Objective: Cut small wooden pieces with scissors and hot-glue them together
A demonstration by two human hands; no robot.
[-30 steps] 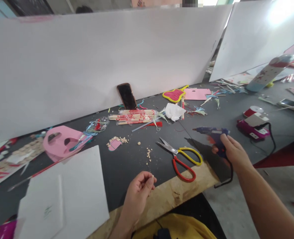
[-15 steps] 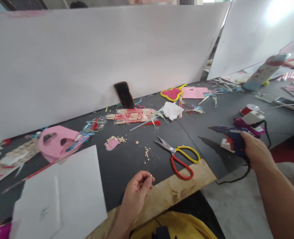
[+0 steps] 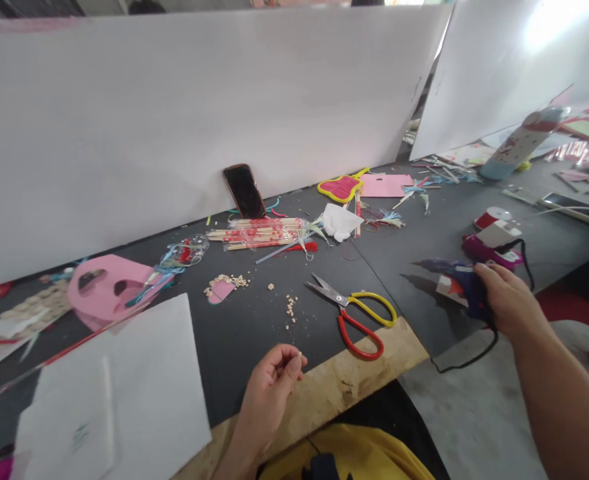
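Note:
My left hand (image 3: 273, 377) is closed in a pinch near the front edge of the table, with a tiny pale piece (image 3: 300, 354) between thumb and forefinger. On the right, my right hand (image 3: 505, 297) grips a dark blue hot glue gun (image 3: 476, 297) by its handle, its nozzle pointing left above the tabletop. Between the hands lie scissors (image 3: 342, 301) with one yellow and one red handle, blades spread. Beyond my left hand is a scatter of small pale pieces (image 3: 290, 308). More of them surround a small pink card piece (image 3: 221, 291).
White boards (image 3: 114, 393) lie at left beside a pink cut-out (image 3: 99, 293). A phone (image 3: 244, 190) leans on the white partition (image 3: 174, 100) behind wrapped sticks (image 3: 264, 233). A red thread spool (image 3: 492, 218) and a bottle (image 3: 519, 147) stand at right. The glue gun's black cord (image 3: 467, 365) hangs past the edge.
The view has shifted slightly. The glue gun's nozzle has dipped a little and looks less blurred. My left hand keeps its pinch in nearly the same place.

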